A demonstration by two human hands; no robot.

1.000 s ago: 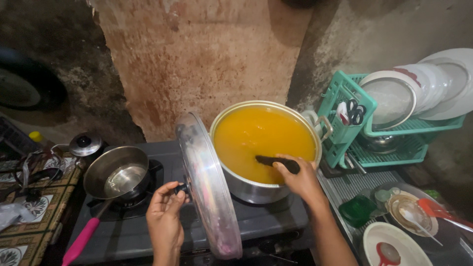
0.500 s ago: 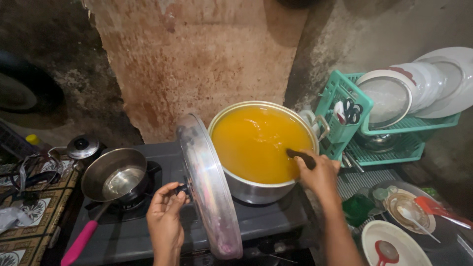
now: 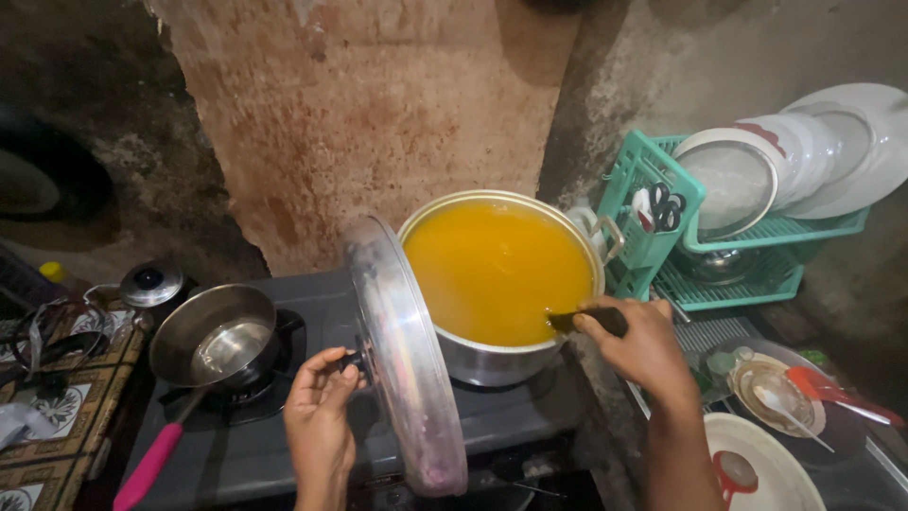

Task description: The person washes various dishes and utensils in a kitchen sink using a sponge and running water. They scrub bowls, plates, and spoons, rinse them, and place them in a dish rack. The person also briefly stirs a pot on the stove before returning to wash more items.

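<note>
Lid (image 3: 402, 360) upright in left hand (image 3: 322, 416); right hand (image 3: 643, 345) grips ladle (image 3: 586, 320) in pot (image 3: 501, 274); saucepan (image 3: 213, 331) beside.

At the centre of the frame a large metal pot (image 3: 506, 284) full of opaque orange-yellow liquid stood on a dark stove (image 3: 312, 445). The left hand (image 3: 320, 416), lower centre, pinched the knob of a big round metal lid (image 3: 402, 360), held on edge just left of the pot. The right hand (image 3: 643, 345), right of centre, gripped a black utensil handle (image 3: 586, 320) dipping into the liquid at the pot's right rim. At lower left sat a small saucepan (image 3: 213, 336) with a pink handle. A green dish rack (image 3: 700, 237) of white plates filled the upper right
</note>
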